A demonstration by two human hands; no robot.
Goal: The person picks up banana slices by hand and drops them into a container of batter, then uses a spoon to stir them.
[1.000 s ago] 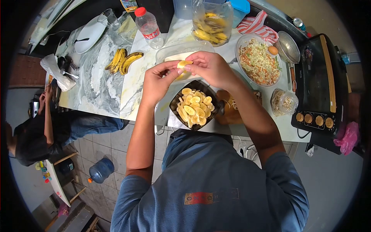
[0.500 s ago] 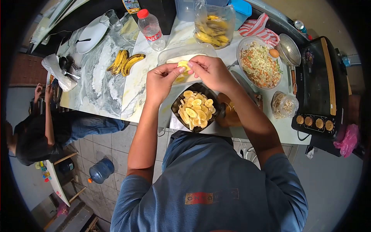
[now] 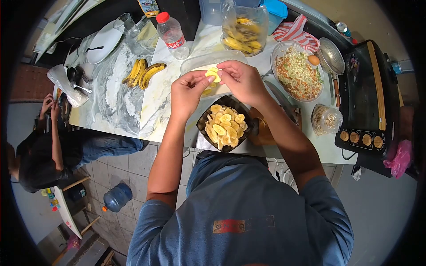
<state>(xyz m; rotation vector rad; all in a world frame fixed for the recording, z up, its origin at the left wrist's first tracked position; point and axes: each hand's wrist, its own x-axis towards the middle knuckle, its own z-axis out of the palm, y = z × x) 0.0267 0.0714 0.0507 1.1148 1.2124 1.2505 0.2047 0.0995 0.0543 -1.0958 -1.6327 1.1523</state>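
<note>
Pale yellow banana slices [image 3: 213,75] are pinched between my two hands. My left hand [image 3: 188,94] grips their left side between thumb and fingers. On the right side, my right hand [image 3: 243,83] pinches them with its thumb and fingertips. Both hands are over a clear plastic container [image 3: 191,64] that has something whitish and a few yellow slices in it, partly hidden by the hands. Nearer my body sits a dark, angular bowl [image 3: 204,116] heaped with cut banana slices [image 3: 227,126].
Unpeeled bananas [image 3: 151,74] and a red-capped bottle [image 3: 173,37] stand beyond my left hand. A bag of bananas [image 3: 243,37] is at the back. Rightward are a bowl of shredded vegetables [image 3: 296,73] with an egg and a toaster oven [image 3: 361,97]. Another person [image 3: 49,150] is at left.
The banana slices between my fingers have turned and spread, showing more of their flat faces. My right fingers have lifted slightly, while both hands stay over the container.
</note>
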